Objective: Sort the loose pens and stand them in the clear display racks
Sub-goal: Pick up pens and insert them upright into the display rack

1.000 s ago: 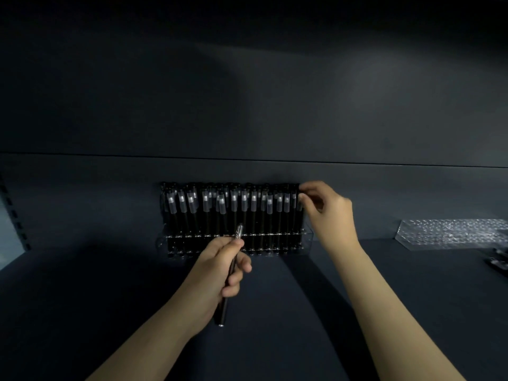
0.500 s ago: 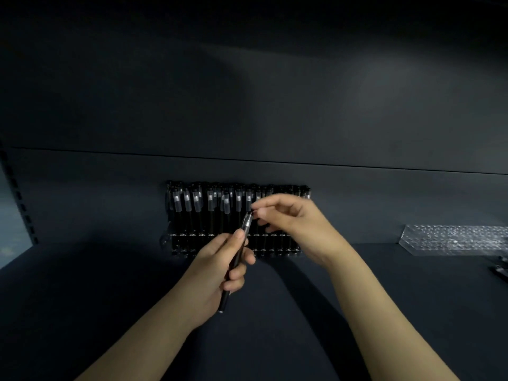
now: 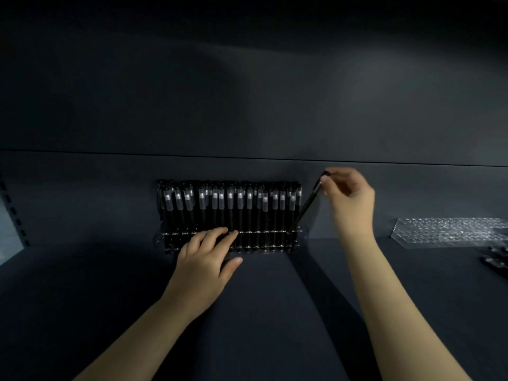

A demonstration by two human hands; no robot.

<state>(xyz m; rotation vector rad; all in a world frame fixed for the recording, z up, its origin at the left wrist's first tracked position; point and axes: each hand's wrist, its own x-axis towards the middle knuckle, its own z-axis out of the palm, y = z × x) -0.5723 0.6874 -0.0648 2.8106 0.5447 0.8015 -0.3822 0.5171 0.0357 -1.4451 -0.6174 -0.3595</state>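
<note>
A clear display rack [image 3: 302, 235] stands against the back wall of the dark shelf, filled with several upright black pens [image 3: 231, 207]. My right hand [image 3: 349, 196] pinches the top of one black pen [image 3: 306, 209], which leans to the right with its lower tip at the rack's right end. My left hand [image 3: 204, 259] lies flat, palm down, with its fingertips on the front of the rack and nothing in it.
A second clear rack [image 3: 445, 232], with no pens in it, lies at the right by the back wall. A few loose dark pens [image 3: 494, 258] show at the right edge. A slotted shelf upright [image 3: 12, 213] runs down the left side.
The pen passed from my left hand to my right, which carried it to the rack's right end. My left hand let go and dropped onto the rack's front.
</note>
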